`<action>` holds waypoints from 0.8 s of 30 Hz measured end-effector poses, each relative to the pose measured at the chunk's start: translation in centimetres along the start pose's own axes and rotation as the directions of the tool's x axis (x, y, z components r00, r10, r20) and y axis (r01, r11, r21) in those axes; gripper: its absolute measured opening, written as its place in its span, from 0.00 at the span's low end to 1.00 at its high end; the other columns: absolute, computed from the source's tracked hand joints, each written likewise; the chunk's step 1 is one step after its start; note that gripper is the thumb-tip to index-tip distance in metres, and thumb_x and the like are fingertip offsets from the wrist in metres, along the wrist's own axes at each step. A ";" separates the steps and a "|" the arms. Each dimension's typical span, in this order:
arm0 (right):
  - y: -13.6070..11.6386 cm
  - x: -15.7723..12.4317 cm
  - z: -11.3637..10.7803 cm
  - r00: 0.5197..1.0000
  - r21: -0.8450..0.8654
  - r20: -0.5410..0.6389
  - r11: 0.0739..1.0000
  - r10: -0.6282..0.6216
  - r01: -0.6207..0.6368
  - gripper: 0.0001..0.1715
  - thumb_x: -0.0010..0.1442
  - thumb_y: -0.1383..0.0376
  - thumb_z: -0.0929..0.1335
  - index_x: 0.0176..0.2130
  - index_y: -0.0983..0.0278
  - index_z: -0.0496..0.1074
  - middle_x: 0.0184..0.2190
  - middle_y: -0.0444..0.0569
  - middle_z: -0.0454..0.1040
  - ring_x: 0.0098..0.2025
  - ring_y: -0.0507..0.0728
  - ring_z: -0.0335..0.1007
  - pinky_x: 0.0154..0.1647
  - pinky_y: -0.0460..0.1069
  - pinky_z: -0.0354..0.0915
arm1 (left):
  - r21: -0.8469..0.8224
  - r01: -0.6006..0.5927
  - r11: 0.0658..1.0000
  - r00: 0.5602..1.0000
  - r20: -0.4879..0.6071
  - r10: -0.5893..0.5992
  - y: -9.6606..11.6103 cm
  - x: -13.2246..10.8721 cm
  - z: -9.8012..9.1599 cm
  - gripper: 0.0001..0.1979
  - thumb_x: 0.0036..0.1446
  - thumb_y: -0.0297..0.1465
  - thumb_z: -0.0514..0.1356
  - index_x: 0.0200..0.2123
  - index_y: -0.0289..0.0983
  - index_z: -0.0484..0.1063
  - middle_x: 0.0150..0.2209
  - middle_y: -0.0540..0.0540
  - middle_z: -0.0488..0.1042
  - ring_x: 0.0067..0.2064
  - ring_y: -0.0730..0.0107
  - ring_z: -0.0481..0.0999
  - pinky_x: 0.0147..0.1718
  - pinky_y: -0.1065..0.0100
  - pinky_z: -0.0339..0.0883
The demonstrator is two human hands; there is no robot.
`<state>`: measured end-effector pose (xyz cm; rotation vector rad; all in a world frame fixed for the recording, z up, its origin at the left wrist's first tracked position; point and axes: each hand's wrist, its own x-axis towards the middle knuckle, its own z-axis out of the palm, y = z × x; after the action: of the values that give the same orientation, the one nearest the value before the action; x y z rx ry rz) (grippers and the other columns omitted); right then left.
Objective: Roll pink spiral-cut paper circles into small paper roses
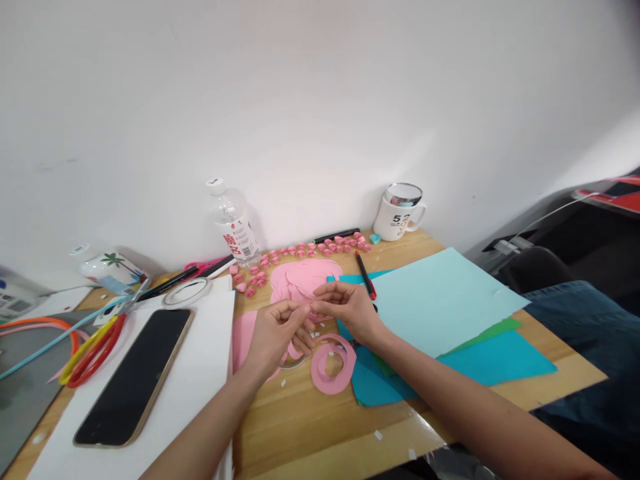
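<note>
My left hand (280, 333) and my right hand (350, 310) meet over the middle of the table, fingertips pinched close together. Whatever lies between them is too small or hidden to make out. Just behind the fingers is a pile of pink paper pieces (295, 275). A pink paper spiral (325, 383) lies below my right hand, its strip curling round an open middle. More pink paper (243, 333) lies to the left, partly covered by my left hand. Small rolled pink paper pieces (291, 251) line the back of the table.
Scissors (95, 353) and a phone (135, 377) lie at left on white paper (200, 400). A bottle (233, 223) and a mug (397, 217) stand by the wall. A red-capped pen (365, 275) lies near light blue sheets (445, 300). A tape roll (186, 292) sits left.
</note>
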<state>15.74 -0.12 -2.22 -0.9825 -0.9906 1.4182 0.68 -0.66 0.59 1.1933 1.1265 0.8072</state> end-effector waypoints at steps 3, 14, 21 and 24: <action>-0.1 0.0 0.1 1.000 0.001 -0.001 1.000 -0.006 0.006 0.17 0.35 0.64 0.75 0.29 0.66 0.72 0.22 0.45 0.74 0.23 0.51 0.70 0.26 0.45 0.67 | -0.022 -0.002 1.000 1.000 0.011 0.003 0.1 0.0 0.0 0.13 0.48 0.38 0.59 0.24 0.32 0.67 0.17 0.47 0.72 0.15 0.72 0.70 0.13 0.73 0.64; 0.2 0.1 -0.1 0.996 0.032 0.085 0.999 -0.001 -0.002 0.17 0.37 0.64 0.74 0.30 0.66 0.73 0.29 0.49 0.77 0.32 0.55 0.73 0.36 0.50 0.69 | -0.007 0.018 1.000 1.000 0.013 -0.018 0.3 0.0 -0.1 0.12 0.47 0.37 0.60 0.23 0.32 0.67 0.16 0.48 0.71 0.15 0.73 0.70 0.13 0.75 0.63; 0.1 0.1 -0.1 0.998 0.006 0.007 0.998 0.061 -0.061 0.21 0.31 0.63 0.76 0.29 0.67 0.72 0.22 0.47 0.75 0.24 0.54 0.72 0.28 0.49 0.68 | 0.013 0.033 0.999 0.999 -0.009 -0.033 0.6 -0.1 0.0 0.12 0.46 0.37 0.60 0.22 0.32 0.68 0.14 0.48 0.71 0.15 0.73 0.70 0.13 0.74 0.63; 0.2 0.1 -0.1 0.998 0.007 0.013 0.998 0.057 -0.057 0.20 0.31 0.64 0.76 0.27 0.67 0.71 0.20 0.46 0.74 0.22 0.53 0.70 0.26 0.47 0.67 | 0.030 0.010 1.000 1.000 0.013 -0.010 0.4 -0.2 -0.1 0.13 0.47 0.37 0.59 0.22 0.32 0.68 0.15 0.47 0.72 0.15 0.73 0.70 0.14 0.75 0.62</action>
<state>15.81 -0.01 -2.43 -1.0046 -0.9730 1.4754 0.56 -0.70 1.05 1.2150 1.1363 0.7760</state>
